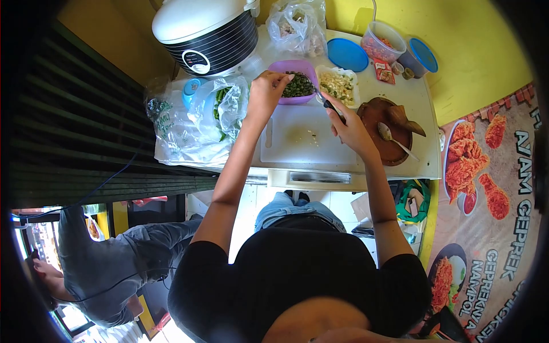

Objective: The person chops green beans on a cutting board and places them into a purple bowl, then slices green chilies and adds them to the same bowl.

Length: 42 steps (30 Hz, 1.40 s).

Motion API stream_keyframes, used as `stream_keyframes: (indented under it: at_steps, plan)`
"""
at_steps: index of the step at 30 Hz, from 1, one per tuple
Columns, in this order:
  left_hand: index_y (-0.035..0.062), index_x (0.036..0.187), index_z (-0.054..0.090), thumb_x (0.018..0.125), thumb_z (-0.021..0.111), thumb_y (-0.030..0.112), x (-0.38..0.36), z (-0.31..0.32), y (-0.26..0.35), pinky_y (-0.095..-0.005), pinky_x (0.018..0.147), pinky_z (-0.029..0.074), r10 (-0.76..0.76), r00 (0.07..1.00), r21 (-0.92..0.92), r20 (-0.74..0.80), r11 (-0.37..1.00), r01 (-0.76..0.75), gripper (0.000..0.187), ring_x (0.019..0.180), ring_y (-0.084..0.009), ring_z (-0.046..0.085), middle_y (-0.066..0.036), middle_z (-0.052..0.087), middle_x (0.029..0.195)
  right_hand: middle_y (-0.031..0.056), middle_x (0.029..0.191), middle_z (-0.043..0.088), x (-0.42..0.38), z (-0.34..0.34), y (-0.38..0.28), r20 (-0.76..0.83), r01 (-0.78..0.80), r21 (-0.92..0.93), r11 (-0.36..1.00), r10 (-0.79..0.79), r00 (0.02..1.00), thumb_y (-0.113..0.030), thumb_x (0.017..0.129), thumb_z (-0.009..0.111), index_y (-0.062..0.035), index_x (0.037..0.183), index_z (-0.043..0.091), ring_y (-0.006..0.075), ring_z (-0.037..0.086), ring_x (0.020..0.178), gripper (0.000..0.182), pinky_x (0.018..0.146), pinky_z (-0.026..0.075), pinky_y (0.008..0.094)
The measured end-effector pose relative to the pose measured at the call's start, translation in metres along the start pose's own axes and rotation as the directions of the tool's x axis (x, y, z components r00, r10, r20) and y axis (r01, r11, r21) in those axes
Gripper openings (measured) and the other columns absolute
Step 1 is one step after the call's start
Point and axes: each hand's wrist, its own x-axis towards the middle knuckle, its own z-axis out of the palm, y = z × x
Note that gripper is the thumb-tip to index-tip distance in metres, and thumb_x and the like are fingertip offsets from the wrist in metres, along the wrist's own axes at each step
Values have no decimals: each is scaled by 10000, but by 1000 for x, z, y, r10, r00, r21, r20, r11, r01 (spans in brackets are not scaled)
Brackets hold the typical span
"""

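Note:
My right hand [350,127] is closed around the black handle of a knife [333,108], its blade angled up and left over the rim of a purple bowl [278,67]. Chopped green pieces [299,87] fill the bowl, probably cut green beans. Over the bowl's left side, my left hand [267,91] is held in a pinch; what sits between its fingertips is too small to tell. Below both hands lies a white cutting board [311,150] with a few pale crumbs on it. A white container of chopped pale pieces [337,86] stands right of the bowl.
A rice cooker [209,40] stands at the back left, plastic bags [189,131] in front of it. At right are a stone mortar [380,128] with a spoon [386,133], a blue lid [347,55] and tubs [382,43]. Another person [114,263] is at lower left.

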Motion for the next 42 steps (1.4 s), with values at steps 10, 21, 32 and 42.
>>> stream_keyframes:
  at_steps: [10,21,32,42]
  plan:
    - [122,877,714,754,731,306,-66,10,26,-347,675,515,13,912,63,410,997,-42,222,756,-239,645,-67,638,863,-32,608,441,-50,0,20,-52,-146,157,977,155,986,-220,984,465,-193,1399,423,35,413,519,417,444,341,214]
    - [127,857,731,782,699,257,-53,9,30,-335,704,510,-5,946,27,325,1000,-4,154,776,-238,640,-65,642,898,-51,593,395,-82,6,21,-77,-217,258,942,243,967,-243,988,467,-187,1402,417,30,389,506,420,441,311,194]
    - [42,1067,676,832,688,159,-46,-35,48,-333,862,455,148,968,-24,-200,988,-156,263,980,-266,593,-146,614,1092,-32,540,432,-79,14,33,-79,-145,280,949,174,982,-259,984,479,-177,1408,400,24,366,428,440,389,308,170]
    - [17,1253,498,854,648,167,-113,-40,4,-406,941,410,-32,952,133,-305,988,76,452,1131,-348,500,-196,524,1215,-47,571,417,-60,28,17,43,-156,227,961,150,988,-240,978,490,-180,1410,403,24,384,493,445,435,300,180]
